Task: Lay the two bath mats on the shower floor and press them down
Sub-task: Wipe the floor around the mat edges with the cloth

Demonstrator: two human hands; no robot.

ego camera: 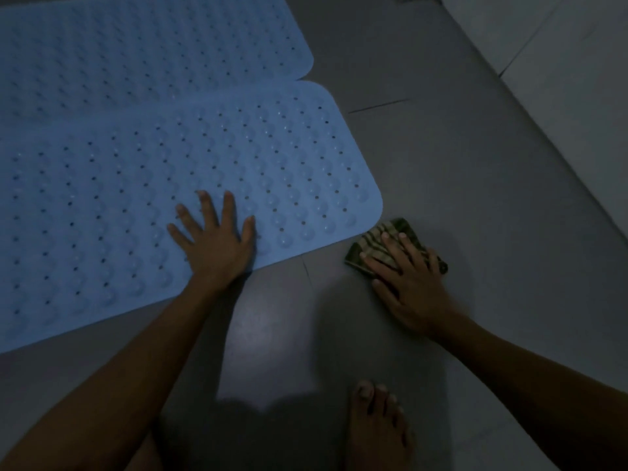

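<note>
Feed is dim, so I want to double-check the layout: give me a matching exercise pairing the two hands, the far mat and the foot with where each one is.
Column one:
1. left hand
2. right hand
3. far mat
4. bare foot

Column two:
a. on the grey floor at the bottom of the view
b. flat on the near mat
c. on a striped cloth
d. beyond the near mat

Pairs: 1-b, 2-c, 3-d, 4-a
</note>
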